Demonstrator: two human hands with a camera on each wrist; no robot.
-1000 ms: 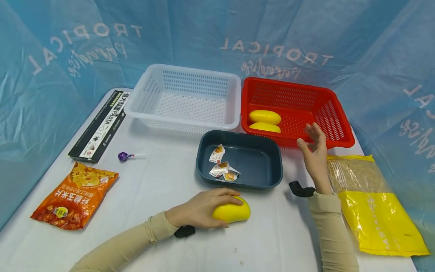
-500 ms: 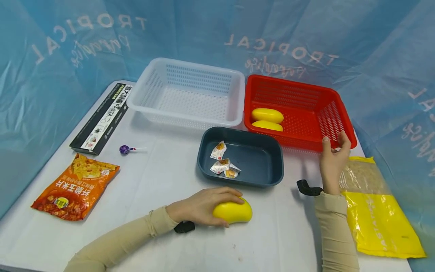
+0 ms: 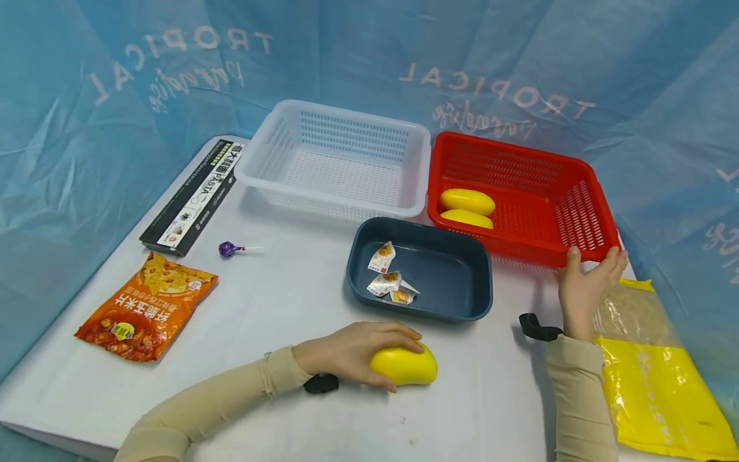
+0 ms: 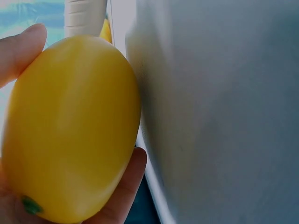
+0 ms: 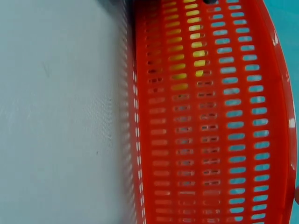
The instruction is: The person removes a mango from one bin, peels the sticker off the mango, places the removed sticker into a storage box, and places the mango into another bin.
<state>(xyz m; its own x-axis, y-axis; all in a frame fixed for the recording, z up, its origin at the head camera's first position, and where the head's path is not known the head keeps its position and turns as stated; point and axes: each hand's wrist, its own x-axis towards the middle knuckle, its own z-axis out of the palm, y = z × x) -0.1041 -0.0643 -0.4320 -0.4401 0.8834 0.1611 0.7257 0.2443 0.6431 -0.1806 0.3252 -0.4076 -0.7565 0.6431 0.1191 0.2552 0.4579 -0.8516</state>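
Note:
My left hand (image 3: 358,353) grips a smooth yellow mango (image 3: 408,366) at the front middle of the table, its fingers over the top and thumb along the near side. The left wrist view shows the mango (image 4: 74,126) close up, with a green stem spot (image 4: 32,205) at its lower end. My right hand (image 3: 586,289) is at the front right corner of a red basket (image 3: 496,240), thumb and fingers spread at its rim. In the right wrist view, the slotted basket wall (image 5: 159,140) fills the middle, with a fingertip (image 5: 296,195) at the rim.
Two yellow mangoes (image 3: 467,201) lie inside the red basket. Beside it stand a white basket (image 3: 331,199) and a dark blue tray (image 3: 462,314) with several small packets (image 3: 382,258). Further left are a pasta box (image 3: 193,196), a lollipop (image 3: 228,249) and an orange snack bag (image 3: 147,308); a yellow pasta bag (image 3: 664,391) lies right.
My right hand has moved right along the red basket's front rim to its corner. The left hand keeps its hold on the mango in place. The head view has shifted slightly.

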